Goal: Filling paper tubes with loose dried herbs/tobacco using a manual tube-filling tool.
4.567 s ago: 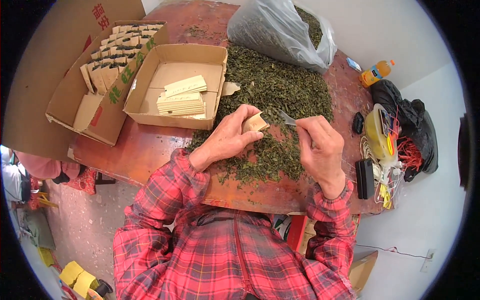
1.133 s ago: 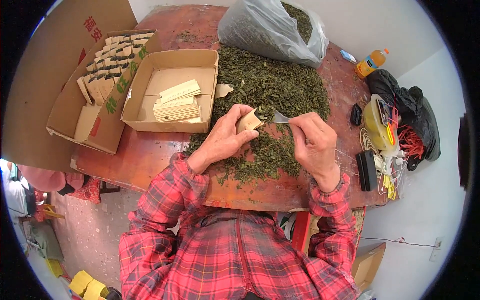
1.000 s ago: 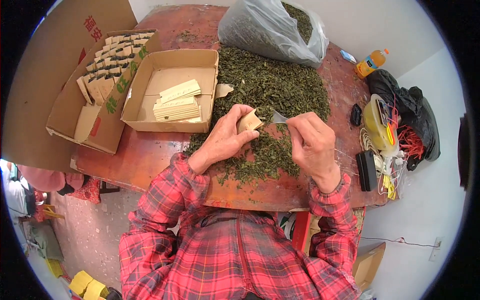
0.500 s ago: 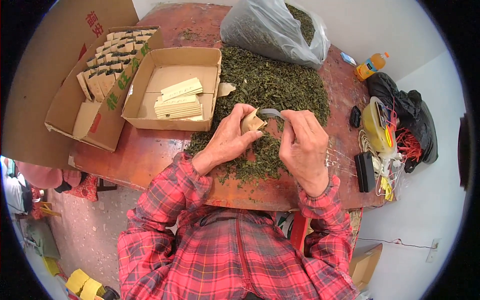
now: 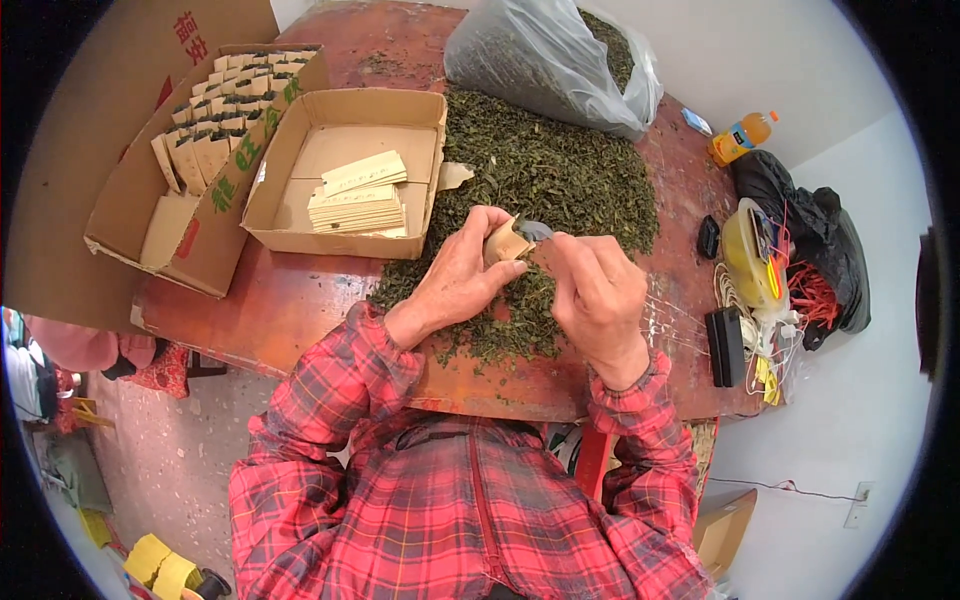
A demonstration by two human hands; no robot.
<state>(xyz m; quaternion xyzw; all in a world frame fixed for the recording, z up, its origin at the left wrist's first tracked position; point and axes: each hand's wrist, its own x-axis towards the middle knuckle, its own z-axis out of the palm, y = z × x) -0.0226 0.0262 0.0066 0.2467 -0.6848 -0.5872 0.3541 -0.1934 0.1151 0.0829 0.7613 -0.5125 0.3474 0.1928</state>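
Observation:
My left hand (image 5: 452,272) pinches a small tan paper packet (image 5: 507,243) between thumb and fingers, its mouth held apart. Closed around the handle of a grey spoon (image 5: 537,231), my right hand (image 5: 602,305) keeps the spoon's bowl at the packet's mouth. How much is inside the packet I cannot tell. Beneath and beyond both hands spreads a heap of dried dark green leaves (image 5: 560,165) on the reddish wooden table (image 5: 290,318).
Left of the leaves, a shallow cardboard box (image 5: 262,215) holds stacked flat packets (image 5: 355,208). Beside it, a larger carton (image 5: 165,235) contains rows of leaf-filled packets. A clear plastic bag (image 5: 535,60) of leaves stands behind. At right are an orange bottle (image 5: 743,138) and a yellow tub (image 5: 745,262).
My right hand has shifted a little left, bringing the spoon closer to the packet and turning its bowl. My left hand stays almost still with the packet.

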